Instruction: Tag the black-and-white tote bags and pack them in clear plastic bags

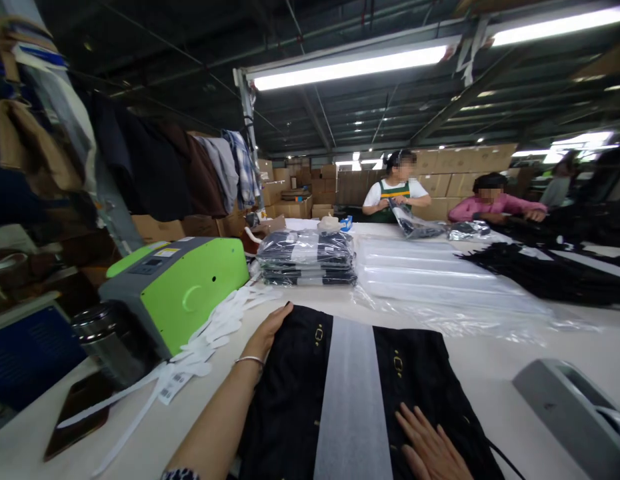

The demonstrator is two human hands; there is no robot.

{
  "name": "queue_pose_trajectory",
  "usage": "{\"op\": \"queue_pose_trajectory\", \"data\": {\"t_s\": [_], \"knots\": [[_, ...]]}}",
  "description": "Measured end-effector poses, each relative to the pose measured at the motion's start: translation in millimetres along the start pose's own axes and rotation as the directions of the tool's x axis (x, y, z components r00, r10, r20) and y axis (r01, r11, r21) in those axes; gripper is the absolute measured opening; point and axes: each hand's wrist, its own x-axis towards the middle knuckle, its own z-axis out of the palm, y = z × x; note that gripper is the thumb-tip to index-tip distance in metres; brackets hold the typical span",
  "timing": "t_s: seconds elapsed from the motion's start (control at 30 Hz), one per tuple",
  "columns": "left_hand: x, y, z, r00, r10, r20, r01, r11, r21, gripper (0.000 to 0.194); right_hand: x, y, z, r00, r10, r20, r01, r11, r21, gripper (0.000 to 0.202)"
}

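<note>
A folded black garment (290, 387) with small gold-coloured fittings lies before me on the white table. Down its middle runs a pale grey-white strip (354, 393). My left hand (273, 327) rests along the garment's upper left edge, its fingers stretched out and pointing away from me. On the lower right part of the black cloth, my right hand (430, 443) lies flat with fingers spread.
A green and grey machine (190, 287), a flask (110, 340), a phone (80, 413) and white tags are at left. Bagged garments (307, 257) and clear bags (430, 267) lie beyond. A grey device (565, 407) stands right. Two people (397, 190) work across the table.
</note>
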Motion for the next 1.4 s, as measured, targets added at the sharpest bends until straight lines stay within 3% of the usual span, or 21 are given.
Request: {"op": "queue_pose_trajectory", "data": {"t_s": [0.13,0.27,0.33,0.37,0.47,0.53,0.57,0.63,0.73,0.83,0.87,0.9,1.0,1.03,1.1,1.17,1.2,1.23,1.27,1.33,1.4], "knots": [[-9.2,9.3,-1.4,0.997,-0.047,0.058,0.048,0.999,-0.019,0.052,2.8,-34.5,-33.6,0.988,0.133,0.079,-0.139,0.988,0.074,0.05],[-5.2,28.0,-6.4,1.0,0.007,-0.029,-0.007,1.0,0.001,0.045,10.3,-57.8,-62.3,0.956,0.232,0.181,-0.259,0.956,0.139,0.05],[3.8,33.2,-9.7,0.987,0.072,-0.142,-0.05,0.987,0.152,0.047,13.5,-62.4,-68.9,0.949,0.244,0.2,-0.278,0.946,0.165,0.05],[7.8,31.8,-9.7,0.968,0.122,-0.218,-0.05,0.949,0.311,0.048,14.7,-63.6,-70.6,0.947,0.243,0.209,-0.281,0.944,0.175,0.051],[10.3,10.0,0.3,0.915,0.252,-0.314,0.035,0.729,0.684,0.045,17.8,-65.7,-71.9,0.94,0.237,0.247,-0.29,0.935,0.204,0.051],[5.1,-9.8,8.7,0.917,0.279,-0.285,0.039,0.649,0.759,0.047,20.0,-67.1,-72.6,0.936,0.233,0.263,-0.295,0.927,0.231,0.051],[2.3,-17.0,10.4,0.916,0.314,-0.25,0.019,0.587,0.81,0.048,21.0,-67.9,-73.6,0.936,0.233,0.263,-0.299,0.921,0.248,0.051],[-0.6,-21.1,6.5,0.914,0.381,-0.139,-0.014,0.372,0.928,0.051,22.5,-69.5,-78.1,0.934,0.245,0.26,-0.317,0.902,0.292,0.05],[2.6,-8.7,-9.1,0.903,0.43,0.015,-0.034,0.037,0.999,0.057,21.9,-69.9,-91.4,0.93,0.245,0.275,-0.349,0.825,0.445,0.053],[6.3,-11.8,-16.2,0.842,0.527,0.12,-0.09,-0.083,0.992,0.064,17.5,-63.8,-109.9,0.93,0.329,0.165,-0.348,0.64,0.686,0.049],[6.2,-20.8,-15.8,0.845,0.513,0.152,-0.117,-0.1,0.988,0.063,15.7,-59.5,-116.0,0.908,0.41,0.086,-0.335,0.589,0.735,0.043],[5.6,-32.4,-15.0,0.88,0.447,0.158,-0.127,-0.099,0.987,0.062,14.0,-53.8,-121.4,0.87,0.494,0.003,-0.324,0.566,0.759,0.036],[4.2,-60.2,-15.4,0.971,0.156,0.18,-0.169,-0.086,0.982,0.055,11.3,-30.0,-131.8,0.743,0.647,-0.17,-0.354,0.596,0.721,0.02],[4.5,-59.8,-16.1,0.979,0.088,0.184,-0.177,-0.089,0.98,0.053,11.7,-20.8,-133.1,0.725,0.664,-0.183,-0.383,0.609,0.694,0.018],[4.5,-38.6,-11.3,0.987,0.044,0.156,-0.149,-0.128,0.981,0.052,15.0,-2.6,-133.7,0.718,0.675,-0.167,-0.447,0.632,0.633,0.017],[0.0,2.2,12.4,0.984,0.121,0.134,-0.111,-0.179,0.978,0.051,21.5,14.3,-132.9,0.729,0.672,-0.132,-0.491,0.648,0.582,0.019],[-4.5,24.5,34.1,0.968,0.212,0.133,-0.093,-0.187,0.978,0.051,25.6,22.2,-132.3,0.733,0.671,-0.115,-0.501,0.646,0.576,0.019],[-10.2,44.8,62.2,0.931,0.307,0.197,-0.153,-0.159,0.975,0.052,30.3,29.7,-131.2,0.724,0.684,-0.09,-0.51,0.619,0.597,0.018],[-16.6,61.1,95.8,0.908,0.359,0.217,-0.2,-0.085,0.976,0.049,35.2,36.8,-129.7,0.707,0.706,-0.048,-0.521,0.566,0.639,0.018],[-28.7,77.6,171.7,0.94,0.221,0.259,-0.294,0.146,0.945,0.049,45.0,49.4,-124.6,0.665,0.744,0.074,-0.547,0.416,0.727,0.02],[-36.4,72.8,244.4,0.928,0.139,0.345,-0.367,0.202,0.908,0.057,53.2,58.7,-117.2,0.633,0.747,0.204,-0.572,0.273,0.773,0.022]]}}
